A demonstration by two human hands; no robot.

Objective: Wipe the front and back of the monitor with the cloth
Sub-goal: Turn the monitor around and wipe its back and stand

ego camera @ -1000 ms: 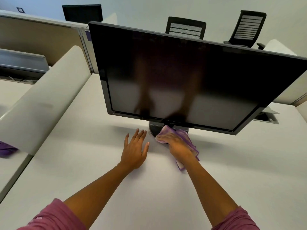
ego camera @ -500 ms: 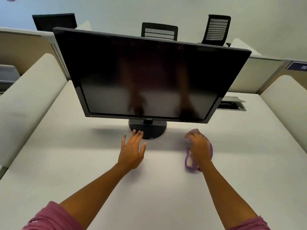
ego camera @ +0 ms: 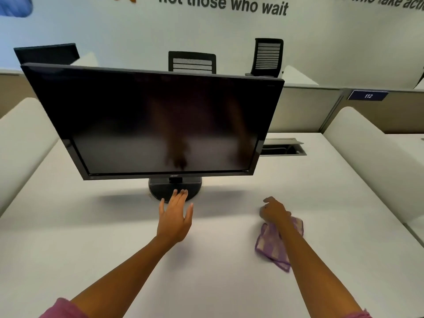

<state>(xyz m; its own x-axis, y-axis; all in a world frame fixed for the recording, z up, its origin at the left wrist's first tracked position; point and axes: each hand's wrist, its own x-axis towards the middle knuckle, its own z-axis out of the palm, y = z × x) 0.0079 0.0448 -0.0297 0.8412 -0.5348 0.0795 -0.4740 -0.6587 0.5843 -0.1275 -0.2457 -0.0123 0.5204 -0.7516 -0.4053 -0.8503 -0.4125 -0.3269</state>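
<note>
The monitor (ego camera: 158, 125) stands tilted on its stand (ego camera: 160, 191), the left hand (ego camera: 175, 219) flat and spread before it — not bracing it — so the right hand (ego camera: 274, 211), bunched on the cloth (ego camera: 271, 246) on the desk (ego camera: 91, 237), could rock it.

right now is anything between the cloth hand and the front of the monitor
Nothing visible. The right hand holds the purple cloth on the desk, below and right of the monitor. Only bare desk lies between cloth and screen. The left hand lies flat by the stand base, off to the side.
</note>
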